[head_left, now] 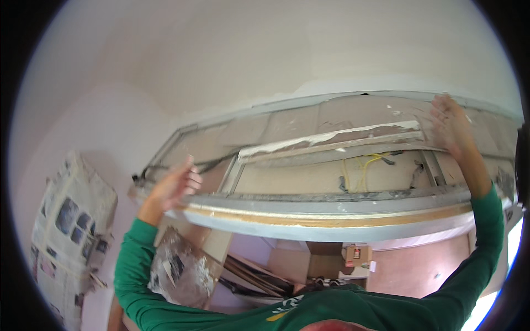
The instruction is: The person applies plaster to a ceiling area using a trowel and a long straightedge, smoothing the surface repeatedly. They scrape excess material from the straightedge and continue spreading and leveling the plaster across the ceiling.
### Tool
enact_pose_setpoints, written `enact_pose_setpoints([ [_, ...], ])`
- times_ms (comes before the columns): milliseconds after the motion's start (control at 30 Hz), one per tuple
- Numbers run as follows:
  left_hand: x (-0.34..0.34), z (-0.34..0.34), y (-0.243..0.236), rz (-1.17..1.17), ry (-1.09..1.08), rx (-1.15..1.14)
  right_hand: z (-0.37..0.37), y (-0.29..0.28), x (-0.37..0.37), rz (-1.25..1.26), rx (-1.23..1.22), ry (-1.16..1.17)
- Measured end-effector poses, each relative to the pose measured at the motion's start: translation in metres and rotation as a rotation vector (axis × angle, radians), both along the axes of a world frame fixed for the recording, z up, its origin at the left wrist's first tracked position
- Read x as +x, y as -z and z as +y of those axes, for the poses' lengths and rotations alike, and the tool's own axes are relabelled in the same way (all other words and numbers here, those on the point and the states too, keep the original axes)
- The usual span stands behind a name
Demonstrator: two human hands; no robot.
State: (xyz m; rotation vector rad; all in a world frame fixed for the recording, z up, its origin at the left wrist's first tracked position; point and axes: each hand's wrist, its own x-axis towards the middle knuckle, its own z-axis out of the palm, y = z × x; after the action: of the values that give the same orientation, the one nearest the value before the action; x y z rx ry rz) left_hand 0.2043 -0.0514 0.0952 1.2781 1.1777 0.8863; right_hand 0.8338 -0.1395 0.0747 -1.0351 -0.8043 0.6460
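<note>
My left hand [176, 182] is above the near left edge of a long metal-framed ledge [353, 207], its loosely curved fingers apart and nothing visible in them. My right hand [451, 124] is raised over the ledge's right part, fingers extended and slightly blurred, holding nothing I can see. Between them a long white-smeared strip [331, 135] lies along the ledge, just left of my right hand. Below the strip, thin yellow cables [364, 165] with dark ends lie on the beige recessed panel [287, 176]. A dark bar or cable [215, 163] runs from the strip toward the left end.
A pale wall rises behind the ledge. A paper-covered object [74, 215] stands at left. Far below are a plastic-covered pile [179, 267], long dark boards [251, 273], a small cardboard box [356, 255] and a pinkish floor [408, 265].
</note>
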Motion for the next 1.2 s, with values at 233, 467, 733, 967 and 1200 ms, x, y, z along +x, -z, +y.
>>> enact_pose_setpoints([
  [233,-0.137,-0.117,0.01,0.358,-0.304,0.316,-0.089,0.037,-0.123,-0.321,0.263,-1.546],
  [467,-0.22,-0.257,0.063,0.705,-0.707,0.251,-0.086,0.122,-0.314,-0.946,0.06,-1.676],
  [733,-0.267,-0.377,0.181,1.263,-0.897,-0.14,-0.015,0.178,-0.456,-1.081,0.087,-1.639],
  [967,-0.248,-0.41,0.255,1.153,-1.233,0.038,0.043,0.201,-0.639,-1.119,0.353,-1.416],
  [1200,-0.247,-0.414,0.271,0.922,-1.429,0.16,0.079,0.218,-0.745,-1.425,0.323,-1.424],
])
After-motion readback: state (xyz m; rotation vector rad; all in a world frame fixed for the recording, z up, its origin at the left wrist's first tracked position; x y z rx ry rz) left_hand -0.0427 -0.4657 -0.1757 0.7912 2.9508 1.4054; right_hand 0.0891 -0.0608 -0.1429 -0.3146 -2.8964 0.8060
